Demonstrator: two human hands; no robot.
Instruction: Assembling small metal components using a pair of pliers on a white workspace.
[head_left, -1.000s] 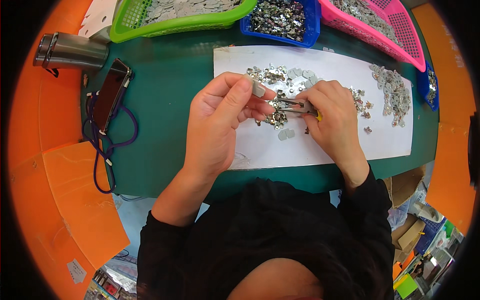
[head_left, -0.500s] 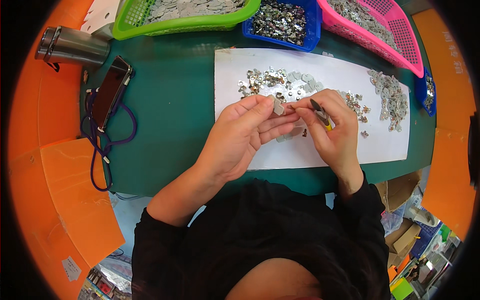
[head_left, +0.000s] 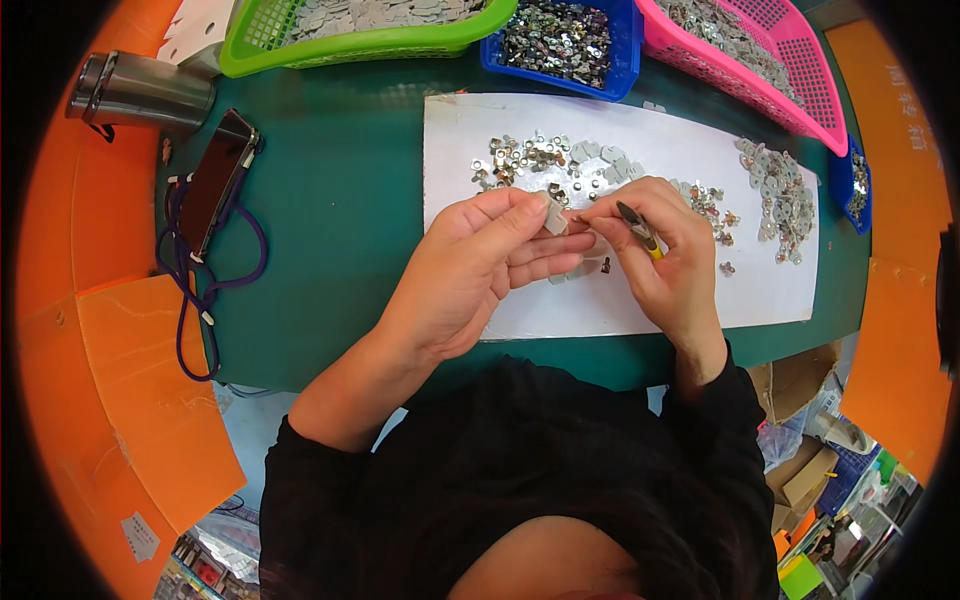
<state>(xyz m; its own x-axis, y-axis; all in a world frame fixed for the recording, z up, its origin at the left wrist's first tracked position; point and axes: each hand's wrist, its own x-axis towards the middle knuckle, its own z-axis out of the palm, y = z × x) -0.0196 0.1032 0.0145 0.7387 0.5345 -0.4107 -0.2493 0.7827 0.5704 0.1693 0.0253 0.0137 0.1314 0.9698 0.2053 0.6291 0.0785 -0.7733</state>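
Note:
Between thumb and forefinger, my left hand (head_left: 465,260) pinches a small flat grey piece (head_left: 555,217); its other fingers stretch toward the right hand. My right hand (head_left: 665,245) holds a small tool (head_left: 640,228) with a dark pointed end and some yellow on its handle, lying across the fingers. That hand's thumb and forefinger also pinch a tiny metal part (head_left: 580,219) beside the grey piece, too small to make out. Under both hands lies a white board (head_left: 640,310) bearing loose metal bits (head_left: 530,153), grey flat pieces (head_left: 605,158) and more metal parts (head_left: 710,208).
A pile of small clear-and-metal pieces (head_left: 780,200) sits at the board's right. Behind stand a green basket (head_left: 350,55), a blue tray (head_left: 565,84) and a pink basket (head_left: 745,100), all filled. A small blue bin (head_left: 858,180), steel flask (head_left: 150,92) and corded phone (head_left: 220,180) flank the board.
The view has shifted slightly. Both hands keep nearly the same pose, and the grey piece and tool remain in them.

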